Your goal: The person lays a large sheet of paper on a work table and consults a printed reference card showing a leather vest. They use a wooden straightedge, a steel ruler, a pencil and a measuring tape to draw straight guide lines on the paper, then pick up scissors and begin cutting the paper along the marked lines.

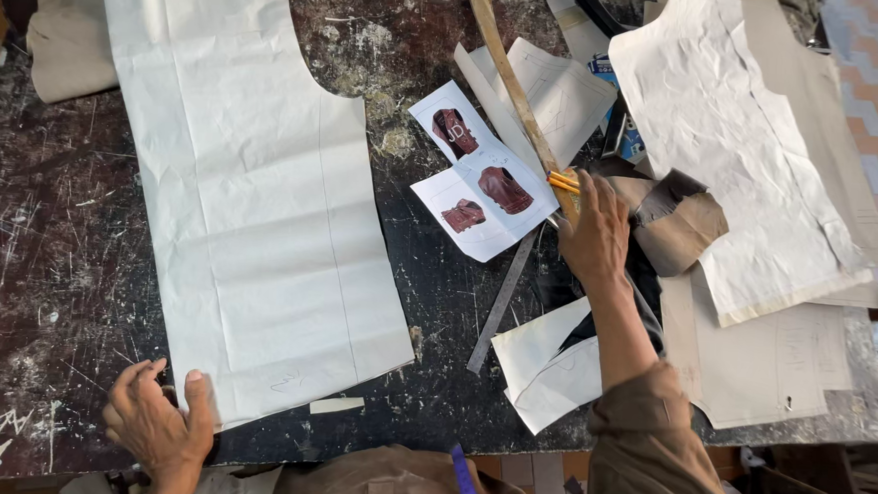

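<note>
Where the dark, scarred and paint-flecked counter (48, 247) begins at the left, the person's left hand (154, 425) rests near the front edge, fingers spread flat and thumb laid on the lower corner of the large white paper pattern piece (251, 197), seemingly to keep the sheet from sliding; it grips nothing. That pattern runs up the counter with a curved cut-out at its upper right. Just beside it to the right lies a white printed sheet with pictures of brown leather jackets (483, 174), face up where it can be glanced at, and a slim grey metal ruler (501, 300) slants below it. A long pale wooden stick (513, 80) crosses above. The right hand (595, 235) reaches across the middle, its grip closed around a small bundle of orange pencils (564, 180), pinched so the tips poke out to the left. Near it sits a crumpled piece of tan leather (680, 225), and farther right a second large white paper pattern (744, 153) overlaps beige card pieces.
</note>
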Demonstrator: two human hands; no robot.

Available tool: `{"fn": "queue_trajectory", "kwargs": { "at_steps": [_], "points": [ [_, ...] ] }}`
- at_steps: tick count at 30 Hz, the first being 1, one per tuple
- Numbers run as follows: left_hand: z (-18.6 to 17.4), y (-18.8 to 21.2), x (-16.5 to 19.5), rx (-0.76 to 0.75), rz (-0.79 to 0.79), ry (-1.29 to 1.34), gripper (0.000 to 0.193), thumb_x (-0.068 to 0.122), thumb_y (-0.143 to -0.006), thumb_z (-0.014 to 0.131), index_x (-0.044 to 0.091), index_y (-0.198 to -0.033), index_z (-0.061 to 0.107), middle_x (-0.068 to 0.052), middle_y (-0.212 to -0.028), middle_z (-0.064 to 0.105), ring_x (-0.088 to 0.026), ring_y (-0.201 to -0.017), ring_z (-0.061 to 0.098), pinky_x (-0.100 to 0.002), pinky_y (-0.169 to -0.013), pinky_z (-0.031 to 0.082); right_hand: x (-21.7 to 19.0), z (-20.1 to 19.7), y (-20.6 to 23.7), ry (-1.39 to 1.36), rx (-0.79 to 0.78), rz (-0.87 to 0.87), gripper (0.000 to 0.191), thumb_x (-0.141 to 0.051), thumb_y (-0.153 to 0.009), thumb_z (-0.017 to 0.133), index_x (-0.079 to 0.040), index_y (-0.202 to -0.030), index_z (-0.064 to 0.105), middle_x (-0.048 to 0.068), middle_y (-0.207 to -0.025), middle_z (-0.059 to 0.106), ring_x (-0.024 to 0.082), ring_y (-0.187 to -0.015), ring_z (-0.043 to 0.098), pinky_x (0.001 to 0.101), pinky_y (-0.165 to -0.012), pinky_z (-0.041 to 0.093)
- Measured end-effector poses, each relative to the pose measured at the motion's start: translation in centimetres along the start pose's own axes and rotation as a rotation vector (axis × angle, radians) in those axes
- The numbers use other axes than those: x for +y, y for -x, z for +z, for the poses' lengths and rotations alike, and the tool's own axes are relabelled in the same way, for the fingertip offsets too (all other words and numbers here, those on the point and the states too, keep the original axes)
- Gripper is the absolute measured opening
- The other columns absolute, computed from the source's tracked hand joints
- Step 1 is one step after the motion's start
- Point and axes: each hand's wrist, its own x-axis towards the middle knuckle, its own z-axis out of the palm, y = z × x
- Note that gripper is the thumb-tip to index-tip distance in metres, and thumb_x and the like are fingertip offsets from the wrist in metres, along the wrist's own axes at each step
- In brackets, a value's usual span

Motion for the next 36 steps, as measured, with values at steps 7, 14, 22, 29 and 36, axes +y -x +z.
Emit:
{"fn": "queue_trajectory", "kwargs": {
  "at_steps": [7,14,22,29,36],
  "points": [
    [0.0,0.1,1.0,0.007,-0.002,-0.008,0.082,0.076,-0.103,0.036,0.003,-0.131,0.062,-0.018,-0.143,0.045,-0.041,-0.139,0.036,-0.065,-0.115,0.022,1.2,1.9,-4.1,-0.026,0.001,-0.148,0.020,-0.014,-0.102,0.066,-0.014,-0.122,0.067,0.011,-0.121,0.070,0.031,-0.120,0.063,0.0489,-0.104,0.046],
    [0.8,0.1,1.0,0.048,0.013,-0.011,0.075,0.074,-0.109,0.041,0.005,-0.129,0.061,-0.015,-0.139,0.046,-0.038,-0.139,0.036,-0.064,-0.119,0.024,-3.2,2.2,2.2,-0.315,-0.052,-0.235,0.024,-0.023,-0.106,0.060,-0.010,-0.126,0.064,0.013,-0.112,0.064,0.029,-0.092,0.069,0.0388,-0.068,0.058],
    [2.3,-0.6,-0.3,0.047,0.027,-0.078,0.068,0.071,-0.111,0.038,0.006,-0.120,0.058,-0.015,-0.133,0.049,-0.034,-0.134,0.036,-0.060,-0.117,0.022,-6.5,4.5,4.0,-0.177,-0.348,-0.237,0.063,-0.034,-0.082,0.080,-0.011,-0.136,0.055,0.017,-0.141,0.053,0.031,-0.079,0.075,0.0381,-0.053,0.061],
    [3.2,-0.8,-0.8,0.035,0.023,-0.103,0.064,0.066,-0.109,0.037,0.007,-0.123,0.057,-0.013,-0.136,0.047,-0.033,-0.134,0.035,-0.058,-0.121,0.021,-2.7,6.8,6.2,-0.301,-0.180,-0.466,0.043,-0.004,-0.080,0.074,-0.014,-0.121,0.071,0.003,-0.124,0.073,0.021,-0.092,0.077,0.0313,-0.072,0.064],
    [3.6,-1.2,-1.9,0.074,0.140,-0.162,0.054,0.060,-0.114,0.041,0.008,-0.122,0.055,-0.012,-0.137,0.046,-0.028,-0.132,0.038,-0.047,-0.118,0.027,-0.8,6.6,11.7,-0.541,-0.289,-0.396,0.037,0.008,-0.086,0.068,-0.015,-0.114,0.077,0.009,-0.116,0.080,0.018,-0.090,0.082,0.0227,-0.057,0.061]
  ]
}}
